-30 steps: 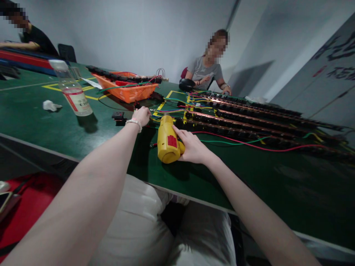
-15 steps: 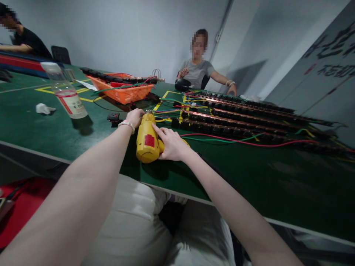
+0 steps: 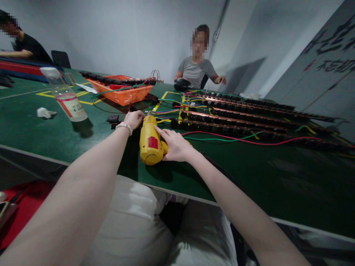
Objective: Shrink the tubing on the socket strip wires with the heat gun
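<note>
At frame centre, the right hand (image 3: 174,146) clamped the yellow plastic power screwdriver (image 3: 150,142).
It looked rigid, weighty; left hand's (image 3: 134,119) fingers curled together by its tip.

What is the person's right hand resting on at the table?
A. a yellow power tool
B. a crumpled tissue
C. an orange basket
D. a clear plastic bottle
A: the right hand wraps the handle of the yellow power tool lying on the green table, with the forefinger stretched along its body, while the bottle, basket and tissue sit farther off to the left.
</note>
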